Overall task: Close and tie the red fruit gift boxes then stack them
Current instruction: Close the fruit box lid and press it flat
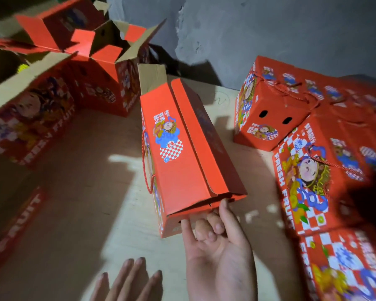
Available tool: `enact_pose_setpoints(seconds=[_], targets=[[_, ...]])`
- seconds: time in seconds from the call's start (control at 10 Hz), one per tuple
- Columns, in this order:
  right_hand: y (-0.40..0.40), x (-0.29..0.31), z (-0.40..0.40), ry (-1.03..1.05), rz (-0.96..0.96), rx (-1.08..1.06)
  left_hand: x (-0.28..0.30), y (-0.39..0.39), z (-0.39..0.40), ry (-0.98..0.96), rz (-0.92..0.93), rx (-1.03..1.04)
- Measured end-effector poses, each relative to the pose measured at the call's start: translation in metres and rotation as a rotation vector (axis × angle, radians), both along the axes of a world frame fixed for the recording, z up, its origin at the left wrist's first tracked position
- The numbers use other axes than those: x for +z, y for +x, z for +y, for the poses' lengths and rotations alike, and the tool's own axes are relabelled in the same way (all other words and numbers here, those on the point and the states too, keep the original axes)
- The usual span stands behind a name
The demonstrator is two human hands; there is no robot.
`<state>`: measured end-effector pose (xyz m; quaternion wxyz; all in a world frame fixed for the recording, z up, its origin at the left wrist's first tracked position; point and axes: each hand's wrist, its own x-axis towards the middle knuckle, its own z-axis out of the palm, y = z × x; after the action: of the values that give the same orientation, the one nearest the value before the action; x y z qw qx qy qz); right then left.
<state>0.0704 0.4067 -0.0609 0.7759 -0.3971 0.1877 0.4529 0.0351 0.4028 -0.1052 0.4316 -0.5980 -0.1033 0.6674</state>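
A red fruit gift box (pixel 182 148) stands in the middle of the pale wooden surface (pixel 91 192), its two long top flaps folded together and its far brown flap still up. A red cord (pixel 147 168) hangs down its left side. My right hand (pixel 219 246) is palm up at the box's near end, with thumb and forefinger touching the edge of the near flaps. My left hand (pixel 128 279) hovers flat at the bottom edge, fingers apart, holding nothing.
Open red boxes (pixel 100 68) with raised flaps stand at the back left. Closed, cord-tied red boxes (pixel 280 105) are grouped at the right, with more (pixel 326 183) nearer me. A flat red carton (pixel 15 227) lies at the left. A grey wall (pixel 269 29) is behind.
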Motion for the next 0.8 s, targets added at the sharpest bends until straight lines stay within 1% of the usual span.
enact_pose_setpoints(seconds=[0.1, 0.2, 0.3, 0.4, 0.5, 0.6, 0.7, 0.8], targets=[[-0.004, 0.004, -0.016, -0.067, 0.009, -0.007, -0.056, -0.055, -0.019, -0.185, -1.227, 0.535], [-0.008, 0.01, -0.037, -0.109, 0.031, -0.02, -0.083, -0.12, -0.036, -0.207, -1.814, 0.511], [-0.009, 0.013, -0.06, -0.155, 0.052, -0.034, -0.089, -0.156, -0.037, -0.34, -1.907, 0.604], [-0.005, 0.014, -0.085, -0.204, 0.065, -0.041, -0.101, -0.16, -0.034, -0.542, -1.945, 0.681], [0.001, 0.018, -0.111, -0.253, 0.002, -0.016, -0.114, -0.167, -0.03, -0.525, -1.928, 0.634], [0.007, 0.022, -0.136, -0.318, -0.058, 0.019, -0.118, -0.17, -0.028, -0.543, -1.949, 0.668], [0.014, 0.025, -0.163, -0.407, -0.111, 0.065, -0.127, -0.173, -0.026, -0.536, -1.959, 0.657], [0.024, 0.035, -0.185, -0.462, -0.215, 0.146, -0.131, -0.175, -0.028, -0.512, -2.107, 0.679]])
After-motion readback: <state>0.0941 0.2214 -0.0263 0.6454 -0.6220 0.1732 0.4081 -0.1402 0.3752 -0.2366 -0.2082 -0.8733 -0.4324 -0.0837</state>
